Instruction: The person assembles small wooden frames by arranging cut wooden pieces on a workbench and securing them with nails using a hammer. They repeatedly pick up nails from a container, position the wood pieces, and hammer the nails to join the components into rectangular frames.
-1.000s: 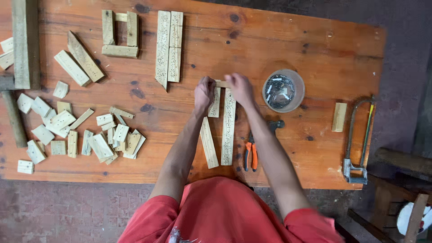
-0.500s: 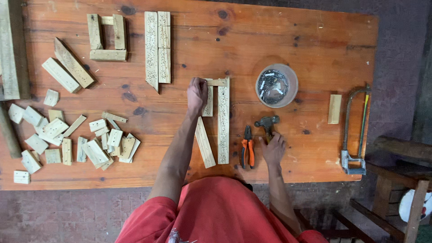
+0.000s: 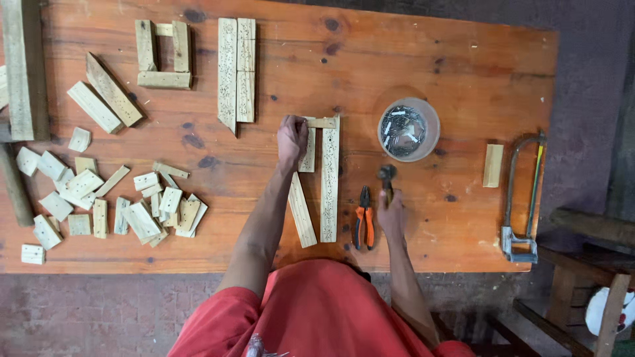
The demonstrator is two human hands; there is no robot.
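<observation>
Overhead view of a person at an orange-brown wooden table (image 3: 463, 59). At centre frame the left hand (image 3: 292, 137) presses down on a small frame of wooden slats (image 3: 322, 168): a long slat runs down the frame, a shorter one lies parallel just to its left, and a short crosspiece bridges their upper ends. The fingers of this grip are closed over the upper left corner of the assembly, apparently to keep the pieces square and to stop them from sliding on the table. A loose slat (image 3: 301, 210) lies at a slant below the hand, touching or nearly touching the long slat.

Right of centre, the right hand (image 3: 391, 213) is wrapped around the handle of a hammer (image 3: 387, 178), whose dark head points toward the top of the frame, between the slat assembly and a round bowl of nails (image 3: 408, 129). The bowl sits just above the hammer head, within easy reach of that hand. Orange-handled pliers (image 3: 364, 225) lie on the table between the long slat and the right hand.

At the right edge rest a hacksaw (image 3: 522, 192) and a small wood block (image 3: 493, 165). Upper centre holds a group of longer slats (image 3: 236, 69); upper left, another small frame (image 3: 162, 56); lower left, a heap of short offcuts (image 3: 119, 201), kept well apart from the working area.
</observation>
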